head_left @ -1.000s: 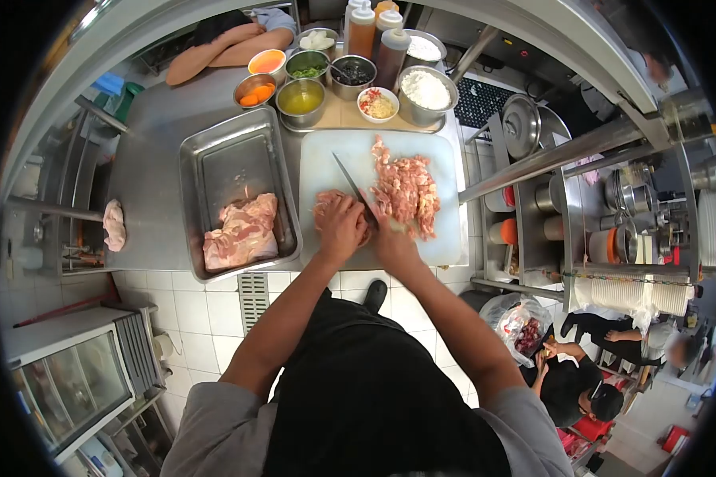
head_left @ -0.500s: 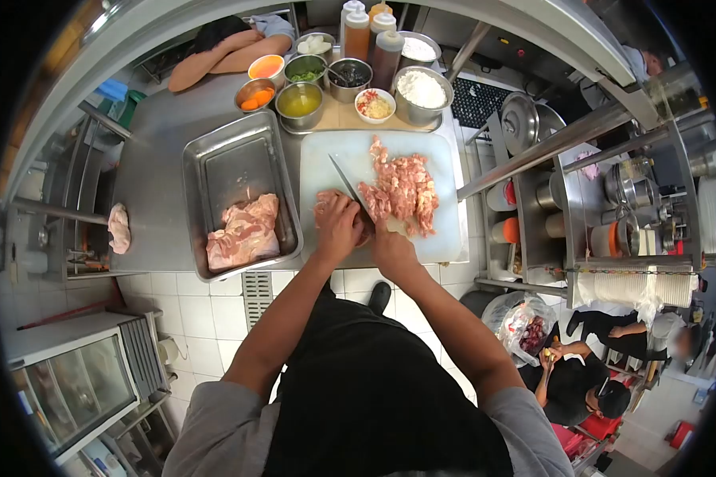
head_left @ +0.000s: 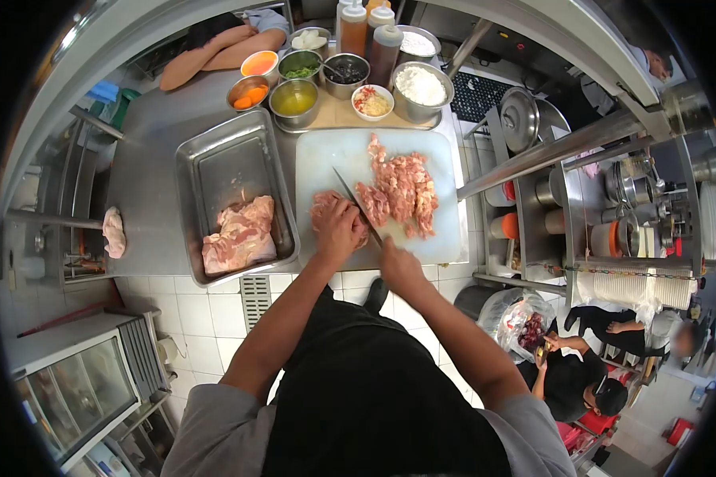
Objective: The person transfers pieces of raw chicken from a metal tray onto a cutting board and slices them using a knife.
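My right hand (head_left: 401,264) is closed around the handle of a long knife (head_left: 352,195), its blade slanting up and left across the white cutting board (head_left: 334,149). Beside the blade, my left hand (head_left: 342,230) presses with bent fingers on a piece of raw meat (head_left: 323,205), partly hidden beneath it. Right of the knife lies a pile of chopped raw meat (head_left: 406,187). Larger uncut pieces of raw meat (head_left: 240,234) rest in the near end of a deep metal tray (head_left: 215,143), left of the board.
Behind the board, a tan tray (head_left: 334,119) carries metal bowls, a small bowl of chopped garlic and chili (head_left: 372,102), a container of white powder (head_left: 420,86) and squeeze bottles (head_left: 386,54). A cloth (head_left: 114,232) hangs at the table's left. Another person's forearms (head_left: 223,48) rest at the back.
My right hand has drawn the knife back toward me and slightly right. My left hand stays on the meat. The view has shifted slightly.
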Tool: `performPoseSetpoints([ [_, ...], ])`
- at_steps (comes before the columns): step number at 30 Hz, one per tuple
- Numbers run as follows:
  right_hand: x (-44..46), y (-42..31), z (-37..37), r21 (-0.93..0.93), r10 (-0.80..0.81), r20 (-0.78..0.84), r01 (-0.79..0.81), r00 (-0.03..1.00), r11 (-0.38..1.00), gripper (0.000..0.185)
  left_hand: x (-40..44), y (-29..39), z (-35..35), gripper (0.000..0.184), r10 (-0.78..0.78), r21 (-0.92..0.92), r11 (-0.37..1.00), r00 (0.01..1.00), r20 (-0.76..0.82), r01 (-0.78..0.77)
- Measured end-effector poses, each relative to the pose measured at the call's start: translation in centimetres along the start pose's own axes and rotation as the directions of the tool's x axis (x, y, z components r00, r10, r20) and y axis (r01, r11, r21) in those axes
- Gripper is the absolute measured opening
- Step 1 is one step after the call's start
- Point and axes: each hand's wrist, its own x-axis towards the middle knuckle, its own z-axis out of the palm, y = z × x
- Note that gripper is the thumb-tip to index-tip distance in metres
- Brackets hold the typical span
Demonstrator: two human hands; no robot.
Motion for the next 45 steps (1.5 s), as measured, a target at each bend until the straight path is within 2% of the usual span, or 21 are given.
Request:
performPoseSetpoints([
  [1,2.4,-0.2,0.3,0.01,-0.076,-0.074,0.077,0.994,0.997,0.047,0.0,0.1,0.0,0.012,0.014,0.007,1.0,1.0,0.011,-0.014],
  [4,6.1,1.0,1.3,0.095,-0.121,-0.149,0.136,0.982,0.986,0.042,0.2,0.0,-0.3,0.015,0.055,-0.009,0.998,0.996,0.063,-0.055],
  [6,6.1,2.4,-0.3,0.109,-0.165,-0.112,0.177,0.98,0.978,0.037,0.0,-0.8,-0.7,0.018,0.048,-0.053,0.998,0.993,0.105,-0.043],
  [7,6.1,2.9,-1.1,0.123,-0.192,-0.091,0.202,0.977,0.971,0.035,0.1,-0.5,-1.7,0.024,0.071,-0.045,0.996,0.997,0.002,-0.071],
  [9,5.0,4.2,-2.3,0.069,-0.137,-0.117,0.145,0.984,0.987,0.032,-0.3,1.0,-2.8,0.037,0.11,-0.044,0.992,0.975,-0.193,-0.121],
  [12,3.2,4.2,-4.2,0.084,-0.031,-0.118,0.041,0.993,0.996,0.029,-1.5,3.7,-4.3,0.056,-0.159,0.214,0.953,0.954,-0.253,0.215],
  [15,2.3,3.3,-5.4,0.126,0.014,-0.144,0.004,0.99,0.992,0.027,-1.7,3.9,-3.8,0.065,-0.402,0.233,0.883,0.912,-0.078,0.408],
  [18,1.5,3.2,-5.7,0.198,-0.021,-0.183,0.058,0.983,0.978,0.026,-0.2,4.2,-3.2,0.068,-0.577,0.243,0.784,0.815,-0.05,0.571],
  [20,0.7,3.1,-5.9,0.249,-0.041,-0.206,0.093,0.978,0.964,0.026,-0.4,1.6,-1.2,0.061,-0.555,0.166,0.814,0.83,-0.062,0.557],
  [24,-1.2,2.8,-7.4,0.32,-0.025,-0.212,0.093,0.977,0.943,0.026,0.4,2.0,-1.3,0.05,-0.496,-0.082,0.868,0.863,-0.092,0.49],
  [27,-2.3,3.3,-7.4,0.37,0.023,-0.189,0.049,0.982,0.928,0.027,0.4,1.3,-1.8,0.057,-0.346,-0.043,0.938,0.93,-0.12,0.344],
  [30,-3.4,3.8,-8.1,0.409,0.095,-0.11,-0.042,0.989,0.911,0.029,-0.3,3.3,-2.7,0.067,-0.474,0.384,0.776,0.865,-0.168,0.5],
  [31,-3.8,3.8,-8.2,0.42,0.116,-0.066,-0.078,0.991,0.904,0.029,-0.3,3.0,-2.6,0.067,-0.514,0.36,0.777,0.851,-0.11,0.516],
  [35,-4.6,4.5,-7.6,0.431,0.095,-0.054,-0.062,0.994,0.9,0.029,0.8,3.3,-3.3,0.061,-0.665,0.225,0.742,0.735,0.131,0.631],
  [37,-4.9,4.5,-7.3,0.455,0.105,-0.017,-0.086,0.994,0.887,0.028,1.0,3.4,-3.1,0.052,-0.591,0.104,0.807,0.798,0.117,0.582],
  [39,-5.2,4.7,-7.4,0.467,0.1,-0.026,-0.076,0.995,0.881,0.026,0.0,3.7,-2.2,0.04,-0.361,-0.027,0.933,0.93,-0.063,0.36],
  [41,-5.4,4.9,-7.4,0.499,0.096,-0.027,-0.07,0.995,0.864,0.025,0.5,3.3,-2.2,0.029,-0.451,-0.262,0.851,0.889,0.077,0.454],
  [43,-5.5,5.3,-7.6,0.546,0.09,-0.026,-0.061,0.996,0.836,0.024,1.0,2.4,-2.1,0.021,-0.431,-0.461,0.759,0.885,0.173,0.46],
  [45,-5.7,5.5,-8.0,0.559,0.096,-0.016,-0.071,0.995,0.826,0.023,2.0,1.2,-2.0,0.018,-0.324,-0.635,0.679,0.927,0.19,0.368],
])
